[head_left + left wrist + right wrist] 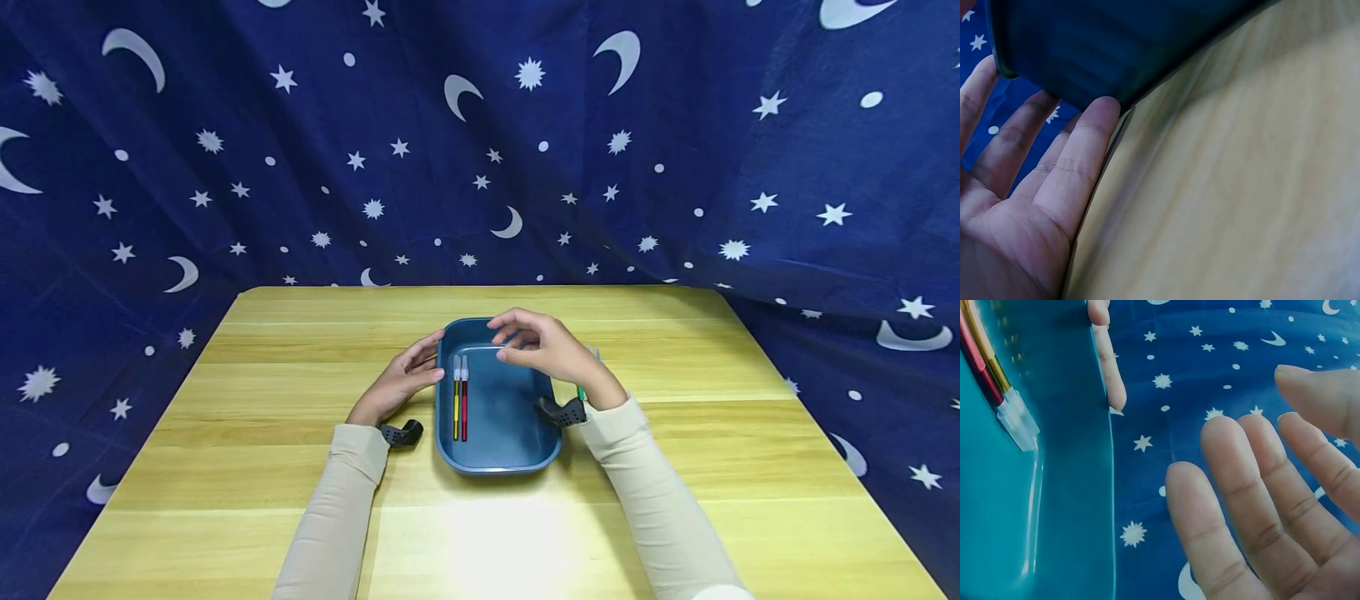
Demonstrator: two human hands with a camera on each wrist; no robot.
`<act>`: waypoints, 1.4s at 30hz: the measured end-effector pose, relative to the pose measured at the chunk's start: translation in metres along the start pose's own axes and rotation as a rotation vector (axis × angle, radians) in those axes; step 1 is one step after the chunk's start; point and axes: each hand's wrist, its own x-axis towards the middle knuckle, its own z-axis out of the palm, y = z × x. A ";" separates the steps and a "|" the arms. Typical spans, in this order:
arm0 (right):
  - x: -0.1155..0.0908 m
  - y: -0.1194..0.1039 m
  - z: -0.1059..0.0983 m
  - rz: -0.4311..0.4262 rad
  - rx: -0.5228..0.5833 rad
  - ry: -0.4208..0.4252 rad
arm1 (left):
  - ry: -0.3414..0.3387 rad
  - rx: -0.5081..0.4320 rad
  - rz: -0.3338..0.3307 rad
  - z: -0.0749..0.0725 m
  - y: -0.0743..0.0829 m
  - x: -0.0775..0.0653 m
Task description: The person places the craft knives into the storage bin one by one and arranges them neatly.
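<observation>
A blue plastic tray (498, 454) stands on the table. Along its left side lie a yellow craft knife (456, 408) and a red craft knife (465, 408), side by side, with clear caps (1017, 422) at their far ends. My left hand (401, 382) rests against the tray's left wall, its fingers (1075, 159) extended and fingertips at the outer surface. Above the tray's far right part hovers my right hand (546, 343), fingers (1232, 459) loosely bent and apart, with nothing between them.
A green slim tool (580, 392) with a clear tip shows beyond the tray's right side, mostly hidden behind my right wrist. Black wrist mounts (405, 433) sit on both wrists. The wooden table (300, 400) ends at a blue star-and-moon curtain (420, 208).
</observation>
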 end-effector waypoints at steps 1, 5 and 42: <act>-0.003 0.000 -0.002 -0.002 -0.002 0.010 | 0.000 0.002 0.000 0.000 0.000 0.000; -0.012 -0.001 -0.007 -0.009 0.001 0.047 | 0.003 0.011 -0.006 0.000 0.000 0.000; -0.054 0.030 -0.073 0.055 0.050 0.294 | -0.008 0.031 0.008 0.001 0.000 -0.002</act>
